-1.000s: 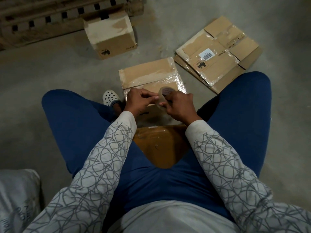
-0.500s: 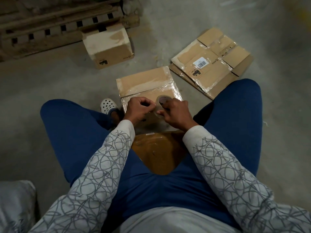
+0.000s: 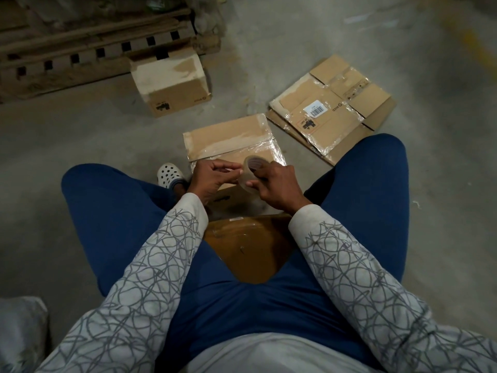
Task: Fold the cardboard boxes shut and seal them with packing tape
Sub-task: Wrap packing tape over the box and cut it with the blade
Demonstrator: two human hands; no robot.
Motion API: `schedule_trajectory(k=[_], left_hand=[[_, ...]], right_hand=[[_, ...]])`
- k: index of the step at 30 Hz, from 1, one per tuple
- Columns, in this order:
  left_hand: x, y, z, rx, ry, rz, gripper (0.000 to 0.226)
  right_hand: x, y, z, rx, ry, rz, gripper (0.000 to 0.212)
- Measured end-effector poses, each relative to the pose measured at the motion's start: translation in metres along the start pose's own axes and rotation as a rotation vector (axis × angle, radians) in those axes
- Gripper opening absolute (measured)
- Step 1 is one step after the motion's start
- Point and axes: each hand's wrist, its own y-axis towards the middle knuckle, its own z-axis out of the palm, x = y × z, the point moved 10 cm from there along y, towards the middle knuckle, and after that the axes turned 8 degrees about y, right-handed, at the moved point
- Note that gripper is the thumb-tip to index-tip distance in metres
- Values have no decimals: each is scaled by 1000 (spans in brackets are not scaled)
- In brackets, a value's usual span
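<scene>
A clear packing tape roll point(image 3: 252, 168) is gripped by my right hand point(image 3: 278, 185) above the cardboard box point(image 3: 228, 140) that sits on the floor between my legs. My left hand point(image 3: 212, 176) pinches at the roll's outer layer with thumb and fingers, right beside the right hand. The box's far flap is shiny with tape; its near part is hidden by my hands. A darker brown flap point(image 3: 247, 246) lies towards my lap.
A closed small box point(image 3: 172, 84) stands at the back left against a wooden pallet point(image 3: 80, 49). Flattened taped cartons point(image 3: 330, 109) lie on the concrete floor at the right. A white clog point(image 3: 169, 174) shows by my left knee. A grey sack point(image 3: 18, 335) sits at bottom left.
The view has tilted, so everything sits lower in frame. Both hands stay on the tape roll; the left fingers have shifted slightly along its edge.
</scene>
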Motion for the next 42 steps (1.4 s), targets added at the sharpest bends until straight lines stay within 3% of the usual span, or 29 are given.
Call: schedule_trajectory(k=[6, 12, 16, 19, 26, 31, 42], left_hand=[[-4, 1, 0, -8, 39, 41, 15], [-2, 5, -1, -52, 105, 41, 11], [-7, 1, -2, -69, 44, 38, 13], [-6, 2, -4, -79, 47, 30, 13], [-20, -1, 8, -173, 482, 185, 16], [-10, 3, -2, -196, 329, 93, 17], [-48, -4, -11, -323, 396, 299, 13]], right_hand=[[-14, 0, 3, -6, 34, 82, 25], [-9, -2, 4, -15, 138, 88, 26], [-7, -3, 6, -35, 172, 99, 39], [-7, -1, 2, -78, 192, 116, 33], [-10, 3, 14, -107, 195, 131, 30], [-15, 6, 15, -125, 334, 150, 32], [-18, 9, 15, -280, 528, 197, 27]])
